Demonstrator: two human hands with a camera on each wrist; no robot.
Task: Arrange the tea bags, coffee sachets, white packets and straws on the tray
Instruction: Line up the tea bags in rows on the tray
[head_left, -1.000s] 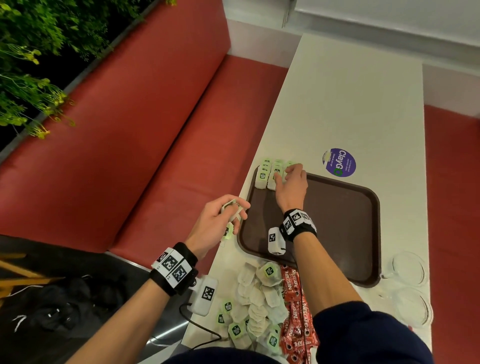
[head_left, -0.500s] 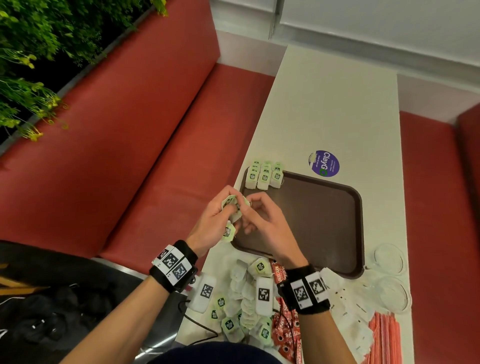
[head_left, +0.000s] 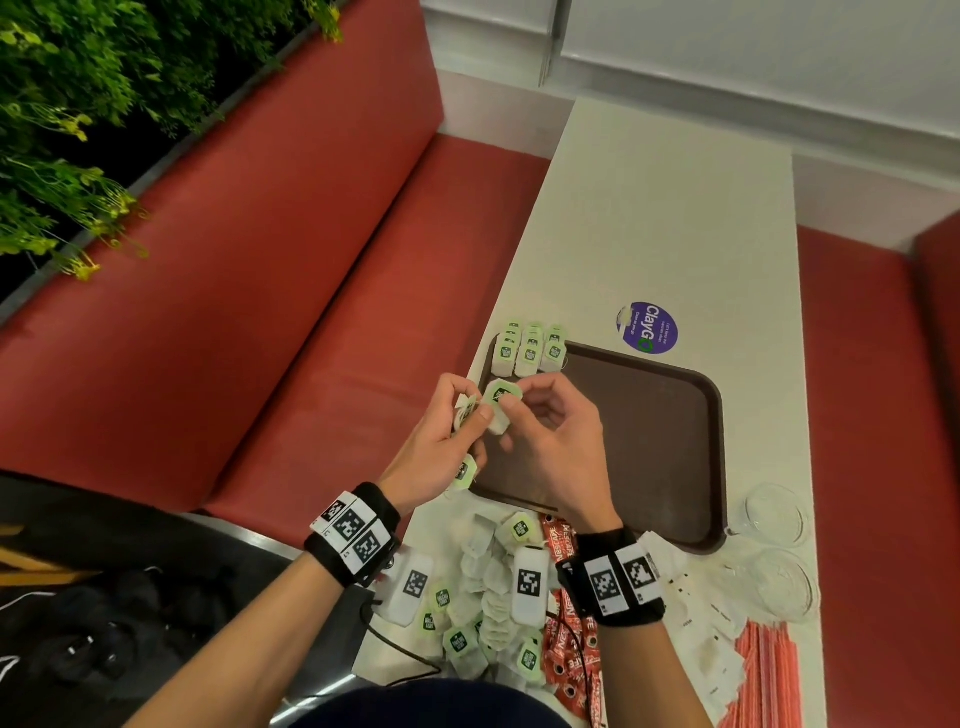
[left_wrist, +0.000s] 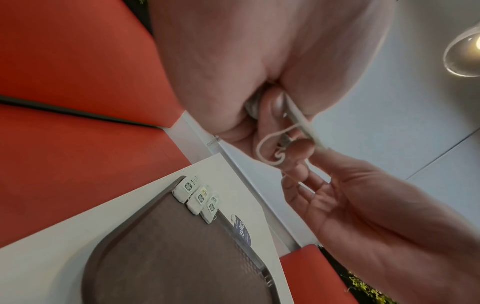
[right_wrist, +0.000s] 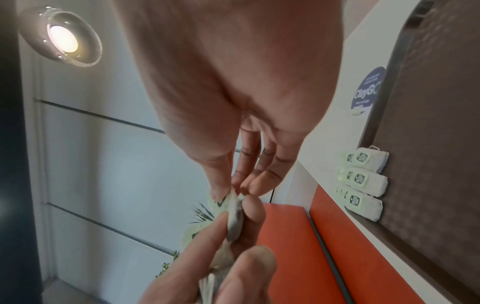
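Tea bags (head_left: 530, 347) line the tray's (head_left: 660, 441) far-left corner.

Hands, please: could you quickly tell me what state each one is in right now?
Left hand: closed, holding a bunch of tea bags.
Right hand: closed, thumb and forefinger pinching one tea bag out of the left hand's bunch.

right hand (right_wrist: 233, 115) pinches tea bag (right_wrist: 235, 214) | left hand (right_wrist: 221, 273) grips it

White table (head_left: 670, 218): brown tray (head_left: 670, 447), loose tea bags (head_left: 488, 582), straws (head_left: 769, 670).
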